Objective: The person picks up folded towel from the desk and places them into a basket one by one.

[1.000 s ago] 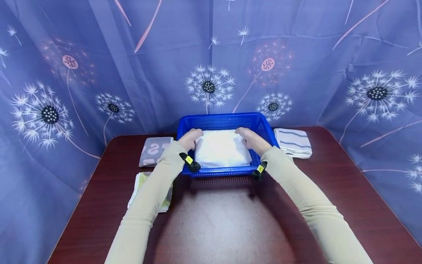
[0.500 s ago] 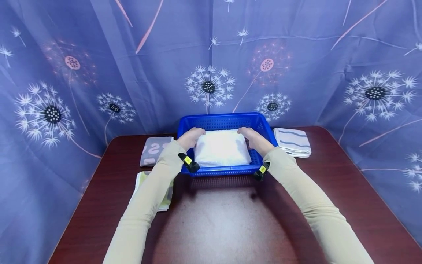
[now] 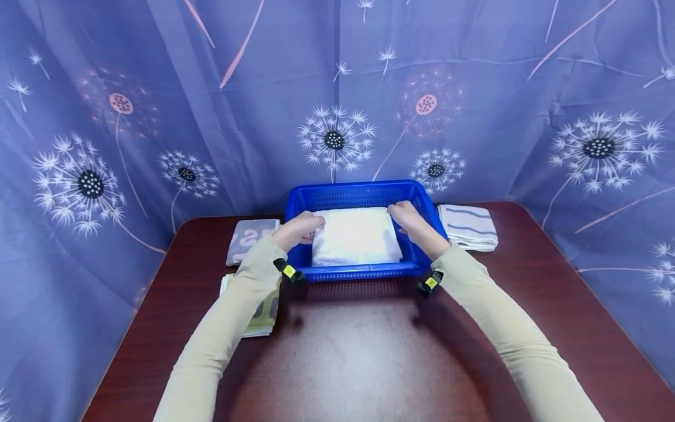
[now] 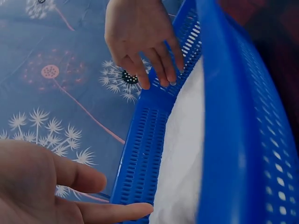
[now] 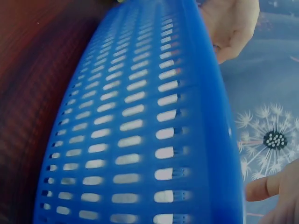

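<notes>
A folded white towel [image 3: 355, 236] lies flat inside a blue perforated plastic basket [image 3: 364, 272]. At the towel's left edge is my left hand [image 3: 302, 228]; in the left wrist view its thumb and finger [image 4: 117, 213] are extended, with one fingertip beside the white cloth. My right hand [image 3: 412, 223] hovers by the towel's far right corner. Its fingers hang loosely, as the left wrist view shows, and hold nothing. In the right wrist view the basket wall hides most of the towel.
A grey patterned towel [image 3: 249, 235] and a yellow-green one [image 3: 265, 312] lie folded left of the basket. On its right sits a white towel with grey stripes [image 3: 468, 225]. A blue dandelion-print curtain [image 3: 253, 135] hangs behind the brown table [image 3: 358, 357].
Both hands have let go of the white towel and moved apart, the left one leftward and the right one slightly rightward. The towel stays in the basket.
</notes>
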`<state>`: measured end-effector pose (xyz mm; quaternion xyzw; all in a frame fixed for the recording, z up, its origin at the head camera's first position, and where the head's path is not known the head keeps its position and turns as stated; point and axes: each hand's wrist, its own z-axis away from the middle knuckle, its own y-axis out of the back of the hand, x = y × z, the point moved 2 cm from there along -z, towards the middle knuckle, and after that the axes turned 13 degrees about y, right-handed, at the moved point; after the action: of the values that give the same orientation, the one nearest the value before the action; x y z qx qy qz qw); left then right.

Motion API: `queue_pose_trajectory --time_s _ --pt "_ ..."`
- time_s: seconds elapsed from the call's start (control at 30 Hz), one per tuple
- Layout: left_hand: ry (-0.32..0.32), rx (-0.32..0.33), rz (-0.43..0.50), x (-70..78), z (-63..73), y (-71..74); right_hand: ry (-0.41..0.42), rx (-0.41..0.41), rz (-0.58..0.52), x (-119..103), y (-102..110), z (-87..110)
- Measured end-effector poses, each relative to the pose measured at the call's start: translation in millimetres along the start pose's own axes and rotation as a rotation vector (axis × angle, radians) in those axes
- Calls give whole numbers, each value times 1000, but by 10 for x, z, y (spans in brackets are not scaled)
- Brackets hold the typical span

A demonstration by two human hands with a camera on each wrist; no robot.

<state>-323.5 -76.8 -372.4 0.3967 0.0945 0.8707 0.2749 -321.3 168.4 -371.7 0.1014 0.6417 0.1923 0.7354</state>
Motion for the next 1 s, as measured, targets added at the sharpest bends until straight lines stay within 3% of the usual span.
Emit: queue_pose_trajectory --time_s 0.2,0.43,0.6,0.73,1.0 --pt "-38 82 -63 -82 59 26 110 17 65 -22 -59 153" --pt "-212 167 -223 -124 221 4 304 140 213 -32 -84 268" --pt "-297 168 -349 -163 338 -97 439 230 272 36 -98 343" --pt "-372 166 -427 -202 411 -151 483 245 288 66 -76 413" --pt "-548 275 -532 -364 437 -217 549 242 351 110 -47 528"
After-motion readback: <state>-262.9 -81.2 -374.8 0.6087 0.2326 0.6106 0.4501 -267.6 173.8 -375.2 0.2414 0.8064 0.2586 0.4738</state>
